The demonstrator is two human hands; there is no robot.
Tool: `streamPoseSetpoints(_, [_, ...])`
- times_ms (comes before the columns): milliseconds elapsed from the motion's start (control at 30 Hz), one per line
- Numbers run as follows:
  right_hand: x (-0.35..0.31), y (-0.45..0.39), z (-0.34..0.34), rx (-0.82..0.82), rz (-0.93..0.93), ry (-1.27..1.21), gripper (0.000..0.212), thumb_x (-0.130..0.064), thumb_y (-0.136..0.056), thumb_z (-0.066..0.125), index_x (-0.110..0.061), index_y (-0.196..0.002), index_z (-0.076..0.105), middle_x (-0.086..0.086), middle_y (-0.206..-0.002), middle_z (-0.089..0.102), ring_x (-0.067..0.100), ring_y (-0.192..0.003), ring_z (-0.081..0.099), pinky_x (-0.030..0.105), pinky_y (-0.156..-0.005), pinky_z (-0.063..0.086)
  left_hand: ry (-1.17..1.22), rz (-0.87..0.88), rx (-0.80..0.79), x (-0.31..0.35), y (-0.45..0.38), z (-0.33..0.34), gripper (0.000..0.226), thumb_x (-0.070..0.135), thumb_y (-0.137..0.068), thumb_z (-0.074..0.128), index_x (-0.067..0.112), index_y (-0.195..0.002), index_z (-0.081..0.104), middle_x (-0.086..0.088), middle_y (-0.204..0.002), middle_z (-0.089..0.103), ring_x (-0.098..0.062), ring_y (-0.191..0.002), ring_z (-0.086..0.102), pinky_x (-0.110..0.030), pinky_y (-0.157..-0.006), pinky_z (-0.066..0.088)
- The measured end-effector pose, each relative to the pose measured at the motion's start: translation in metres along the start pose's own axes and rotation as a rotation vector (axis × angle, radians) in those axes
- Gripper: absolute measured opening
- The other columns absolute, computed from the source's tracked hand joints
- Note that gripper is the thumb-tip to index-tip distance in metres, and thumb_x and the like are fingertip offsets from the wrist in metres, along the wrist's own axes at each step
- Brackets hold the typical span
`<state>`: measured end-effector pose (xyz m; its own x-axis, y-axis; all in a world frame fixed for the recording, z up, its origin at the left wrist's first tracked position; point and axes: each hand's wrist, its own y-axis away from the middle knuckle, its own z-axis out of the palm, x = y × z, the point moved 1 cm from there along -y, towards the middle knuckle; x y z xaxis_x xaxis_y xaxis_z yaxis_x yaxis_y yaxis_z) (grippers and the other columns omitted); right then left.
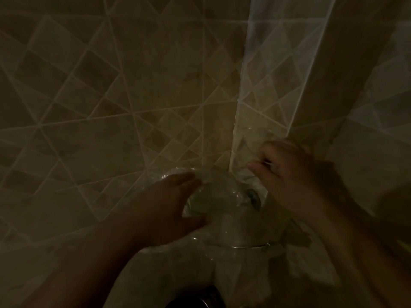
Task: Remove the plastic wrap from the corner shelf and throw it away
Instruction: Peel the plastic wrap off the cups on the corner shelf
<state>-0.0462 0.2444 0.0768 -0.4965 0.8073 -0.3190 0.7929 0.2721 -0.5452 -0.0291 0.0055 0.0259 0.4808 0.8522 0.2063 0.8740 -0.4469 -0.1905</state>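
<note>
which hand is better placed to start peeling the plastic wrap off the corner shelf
Probably the right hand: its fingers look pinched on the plastic wrap near the wall corner, though the frame is dim and blurred. The left hand lies spread and flat on the wrap over the corner shelf, steadying rather than gripping.

One view only, worn on the head, looking forward and down into a tiled wall corner point(235, 121). Very near, at arm's reach of the corner shelf point(240, 245), with both forearms entering from the lower edge. Wide-angle, dim, somewhat blurred. No second view to share the scene.
</note>
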Motion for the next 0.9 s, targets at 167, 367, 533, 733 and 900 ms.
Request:
streamPoseSetpoints(167, [0.003,-0.021,0.039,-0.036,-0.134,0.211,0.022,-0.027,-0.083,0.066,-0.027,-0.070,0.048,-0.007,-0.072,0.058,0.022,-0.081,0.053,0.037,-0.074,0.024,-0.037,-0.048,-0.080,0.014,-0.041,0.034,0.080,0.065,-0.085,0.042,0.023,-0.148,0.016,-0.006,-0.157,0.022,-0.025,-0.142,0.019,-0.046,-0.115,0.022])
streamPoseSetpoints(367, [0.013,-0.024,0.070,-0.071,-0.134,0.254,0.015,-0.024,-0.081,0.067,-0.019,-0.072,0.056,0.003,-0.074,0.069,0.031,-0.077,0.060,0.036,-0.066,0.043,0.098,-0.048,-0.030,0.003,-0.031,0.062,0.083,0.073,-0.078,0.036,0.026,-0.144,0.020,-0.001,-0.151,0.036,-0.021,-0.135,0.032,-0.037,-0.110,0.021])
streamPoseSetpoints(533, [0.025,-0.022,0.093,-0.242,-0.130,0.297,0.012,-0.033,-0.089,0.054,-0.022,-0.091,0.058,0.000,-0.097,0.069,0.025,-0.097,0.057,0.036,-0.081,0.042,0.242,-0.085,-0.035,0.002,-0.022,0.069,0.075,0.072,-0.080,0.036,0.030,-0.142,0.025,0.002,-0.146,0.042,-0.018,-0.129,0.040,-0.036,-0.108,0.029])
streamPoseSetpoints(733, [0.033,-0.026,0.100,-0.298,-0.118,0.272,0.018,-0.036,-0.090,0.052,-0.020,-0.088,0.061,0.001,-0.094,0.069,0.025,-0.095,0.057,0.036,-0.083,0.042,0.257,-0.086,0.037,0.002,-0.016,0.065,0.078,0.064,-0.085,0.044,0.027,-0.148,0.014,0.000,-0.158,0.020,-0.013,-0.140,0.019,-0.017,-0.107,0.012])
streamPoseSetpoints(900, [0.034,-0.007,0.087,-0.191,-0.106,0.123,0.029,-0.029,-0.087,0.062,-0.015,-0.113,0.065,0.008,-0.118,0.068,0.027,-0.107,0.060,0.034,-0.090,0.047,0.254,-0.047,0.171,-0.002,0.004,0.059,0.073,0.060,-0.087,0.045,0.028,-0.148,0.019,0.006,-0.158,0.018,-0.005,-0.136,0.024,-0.013,-0.103,0.017])
